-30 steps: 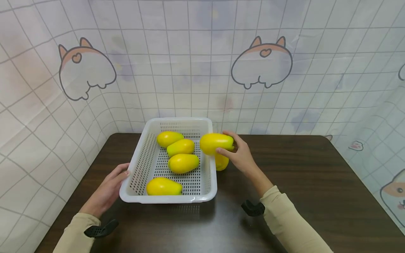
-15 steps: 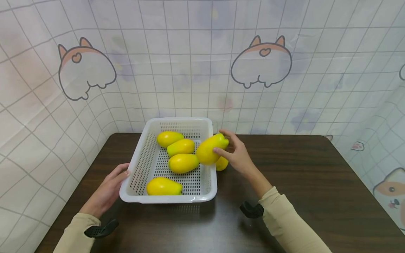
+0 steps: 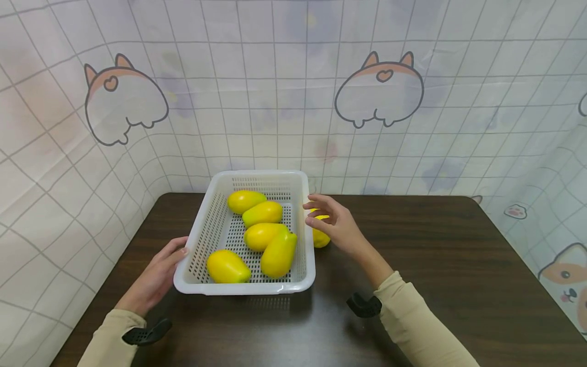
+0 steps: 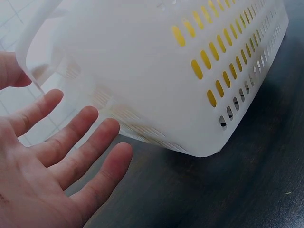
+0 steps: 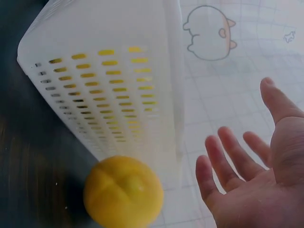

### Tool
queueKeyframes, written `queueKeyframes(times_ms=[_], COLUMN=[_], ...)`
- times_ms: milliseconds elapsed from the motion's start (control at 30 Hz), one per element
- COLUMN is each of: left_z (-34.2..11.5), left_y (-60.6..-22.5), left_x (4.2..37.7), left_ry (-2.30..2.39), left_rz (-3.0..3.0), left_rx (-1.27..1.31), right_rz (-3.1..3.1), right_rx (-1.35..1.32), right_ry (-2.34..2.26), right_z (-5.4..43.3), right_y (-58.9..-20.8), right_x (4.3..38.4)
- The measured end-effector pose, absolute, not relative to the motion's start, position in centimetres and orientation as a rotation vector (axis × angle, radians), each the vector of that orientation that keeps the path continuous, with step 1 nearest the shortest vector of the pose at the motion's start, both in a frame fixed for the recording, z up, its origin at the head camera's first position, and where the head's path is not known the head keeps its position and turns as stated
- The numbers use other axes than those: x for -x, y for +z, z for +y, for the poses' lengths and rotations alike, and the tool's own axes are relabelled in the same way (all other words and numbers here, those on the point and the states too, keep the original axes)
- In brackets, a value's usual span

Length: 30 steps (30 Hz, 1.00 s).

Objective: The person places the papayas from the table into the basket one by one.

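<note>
In the head view, a white plastic basket (image 3: 302,260) with slotted walls holds several yellow papayas with greenish tips. One papaya (image 3: 278,255) lies slanted near the right wall, against another papaya (image 3: 260,236). At the near left corner is a further papaya (image 3: 227,266). My left hand (image 3: 153,278) holds the basket's left rim, thumb over the edge and fingers outside. Beyond the right rim, my right hand (image 3: 337,227) hovers with loosely bent fingers and nothing in them. Partly hidden behind it, a rounded yellow fruit (image 5: 123,192) sits beside the basket's outer wall.
A dark wooden table (image 3: 435,265) carries everything, with its far edge close to a wall covering (image 3: 293,102) of white grid and cartoon animals. Black wrist straps (image 3: 364,305) show at both sleeves.
My right hand lowered a papaya into the basket and let go of it. The near-left papaya shifted and turned slightly. My left hand stayed on the rim.
</note>
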<state>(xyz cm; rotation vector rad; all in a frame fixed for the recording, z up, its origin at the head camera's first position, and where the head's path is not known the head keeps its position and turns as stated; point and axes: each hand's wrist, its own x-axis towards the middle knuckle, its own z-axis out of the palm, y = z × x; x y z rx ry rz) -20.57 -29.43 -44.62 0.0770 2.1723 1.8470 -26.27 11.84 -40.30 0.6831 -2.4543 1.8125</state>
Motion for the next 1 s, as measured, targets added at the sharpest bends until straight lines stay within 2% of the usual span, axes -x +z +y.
queueKeyframes(times_ms=[400,1000], left_z=[-29.4,-29.4], left_y=[-44.6,-44.5], left_x=[20.6,20.6], left_ry=[1.888,1.843], left_rz=[2.133,2.169], left_rx=[-0.092,-0.055], right_rz=[-2.403,-2.511], right_rx=[-0.455,-0.250], right_ry=[1.735,1.665], right_z=[13.1,14.3], right_y=[-41.2,-43.4], right_x=[26.8,27.7])
